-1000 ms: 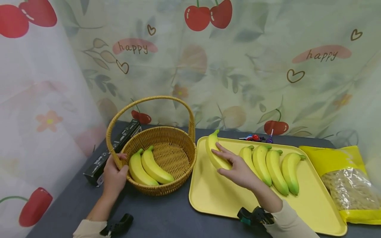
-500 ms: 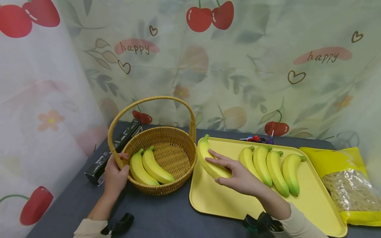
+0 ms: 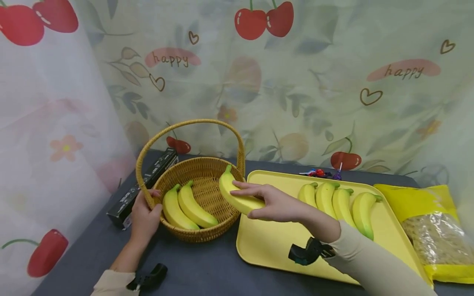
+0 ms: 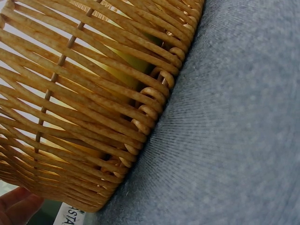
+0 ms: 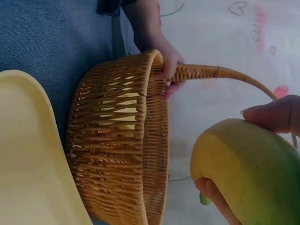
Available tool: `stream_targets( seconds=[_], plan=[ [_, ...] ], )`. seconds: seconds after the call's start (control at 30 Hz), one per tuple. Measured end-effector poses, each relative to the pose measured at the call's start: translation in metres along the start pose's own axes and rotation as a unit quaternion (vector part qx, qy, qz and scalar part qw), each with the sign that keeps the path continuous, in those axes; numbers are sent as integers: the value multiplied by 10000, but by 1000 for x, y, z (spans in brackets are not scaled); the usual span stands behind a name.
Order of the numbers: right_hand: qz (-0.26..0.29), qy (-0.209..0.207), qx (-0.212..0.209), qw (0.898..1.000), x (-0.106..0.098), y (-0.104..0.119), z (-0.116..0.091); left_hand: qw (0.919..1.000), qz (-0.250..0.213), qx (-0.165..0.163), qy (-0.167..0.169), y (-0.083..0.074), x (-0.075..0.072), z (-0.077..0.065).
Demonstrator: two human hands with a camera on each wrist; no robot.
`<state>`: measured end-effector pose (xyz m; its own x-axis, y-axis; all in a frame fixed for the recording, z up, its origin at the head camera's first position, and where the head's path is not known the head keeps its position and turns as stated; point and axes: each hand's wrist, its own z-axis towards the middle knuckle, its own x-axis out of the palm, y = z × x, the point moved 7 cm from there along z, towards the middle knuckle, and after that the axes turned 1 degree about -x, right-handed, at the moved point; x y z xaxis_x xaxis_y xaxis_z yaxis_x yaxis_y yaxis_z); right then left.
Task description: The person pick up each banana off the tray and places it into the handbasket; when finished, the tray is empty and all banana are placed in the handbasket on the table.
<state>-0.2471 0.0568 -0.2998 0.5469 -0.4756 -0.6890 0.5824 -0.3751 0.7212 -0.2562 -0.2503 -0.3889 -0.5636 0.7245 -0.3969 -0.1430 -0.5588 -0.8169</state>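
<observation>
My right hand (image 3: 274,202) grips a yellow banana (image 3: 237,195) between thumb and fingers, its stem pointing up and away. In the head view this banana overlaps the right rim of a wicker basket (image 3: 196,235). The right wrist view shows the held banana (image 5: 243,164) close up, beside the basket (image 5: 110,140). My left hand (image 3: 145,216) holds the basket at its left side, where the arched handle (image 3: 192,121) meets the rim. Two bananas (image 3: 190,207) lie side by side inside the basket. In the left wrist view, the woven wall (image 4: 84,84) hides most of that hand.
Several bananas (image 3: 326,199) lie in a row on the yellow tray (image 3: 266,248). Right of it sits a yellow bag (image 3: 437,234) with a see-through window. Wrapped lollipops (image 3: 320,172) lie behind the tray. A long black box (image 3: 124,207) is left of the basket.
My right hand has carried the banana leftward from over the tray to the basket's right rim. My left hand keeps its hold on the basket.
</observation>
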Motion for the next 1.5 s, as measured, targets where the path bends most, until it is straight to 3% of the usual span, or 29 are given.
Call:
stream_targets(
  seconds=[0.27,0.53,0.77,1.0,1.2,1.5],
  plan=[
    [18,527,-52,9986,8,8,35,10000,-60,51,-42,-1,0,1],
    [192,1179,515,9915,15,-5,78,10000,-52,9,-4,-1,2,1],
    [67,1374,729,9878,19,-22,106,10000,-64,53,1,-1,3,2],
    [-95,1649,835,9827,24,-24,123,10000,-48,59,-13,-2,2,2],
    [89,1513,1111,9822,24,-31,133,10000,-55,43,34,-1,3,1],
    [380,1218,971,9871,33,-45,152,9999,-96,54,-63,0,0,2]
  ],
)
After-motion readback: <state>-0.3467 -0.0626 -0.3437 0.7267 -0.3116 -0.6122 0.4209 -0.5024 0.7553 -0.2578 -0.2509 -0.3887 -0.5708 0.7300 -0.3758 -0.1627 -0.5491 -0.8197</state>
